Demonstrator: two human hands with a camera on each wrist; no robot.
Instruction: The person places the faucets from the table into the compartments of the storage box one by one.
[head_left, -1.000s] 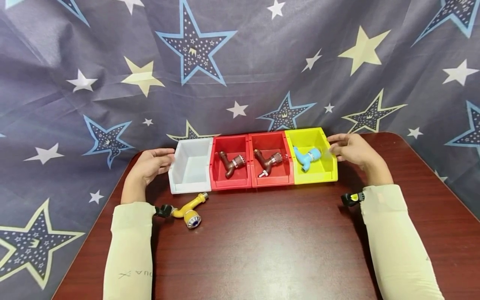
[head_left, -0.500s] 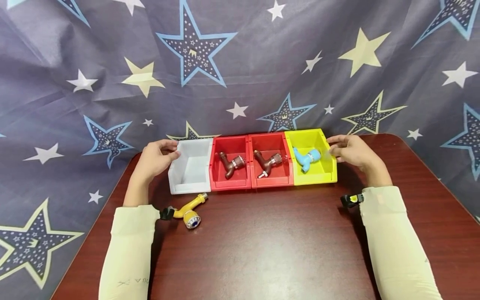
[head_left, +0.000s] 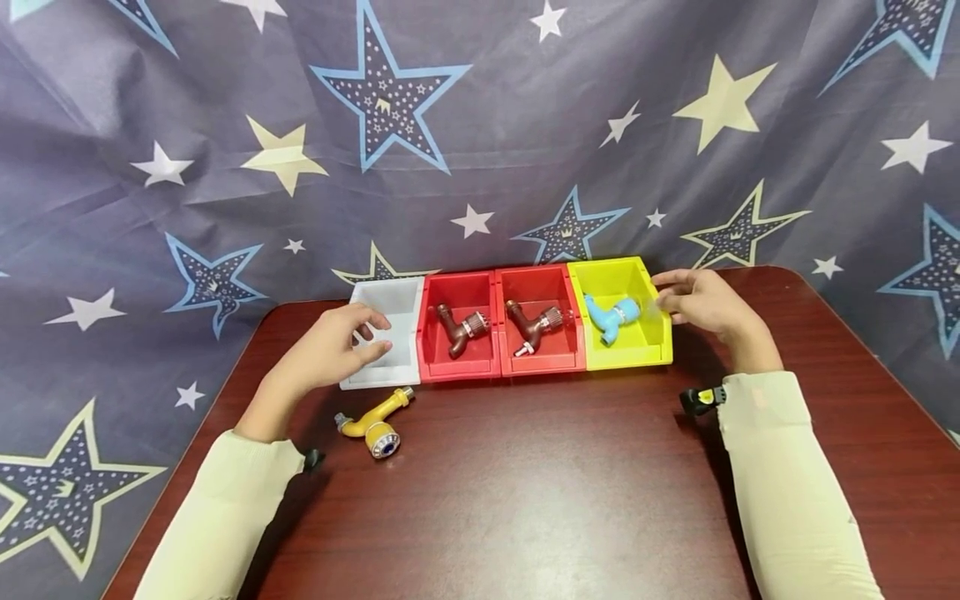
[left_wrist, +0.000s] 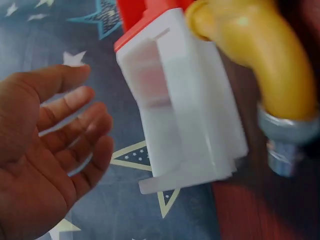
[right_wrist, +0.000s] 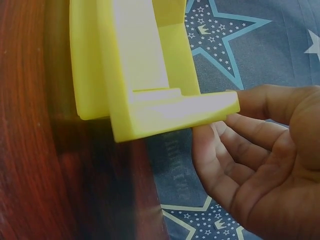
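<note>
My left hand [head_left: 333, 350], fingers loosely bent and apart, hovers over the front left part of the white bin [head_left: 405, 327] and holds nothing. In the left wrist view its palm [left_wrist: 45, 165] faces the bin without touching it. A yellow tap [head_left: 375, 421] with a silver-rimmed knob lies on the table just in front of that bin. My right hand [head_left: 708, 304] rests its fingertips against the outer right side of the yellow bin [head_left: 626, 357]. That bin holds a light blue tap [head_left: 612, 318]. The right wrist view shows the fingers [right_wrist: 245, 155] at the bin's edge.
Two red bins [head_left: 461, 367] stand side by side between the white and yellow ones, each holding a brown tap [head_left: 459, 329]. Behind the reddish-brown table [head_left: 540, 500] hangs a grey cloth [head_left: 510, 133] printed with stars.
The left hand has left the white bin's left edge and moved right and forward over it, its forearm swinging outward. My right hand stays at the yellow bin. The bins have hardly moved.
</note>
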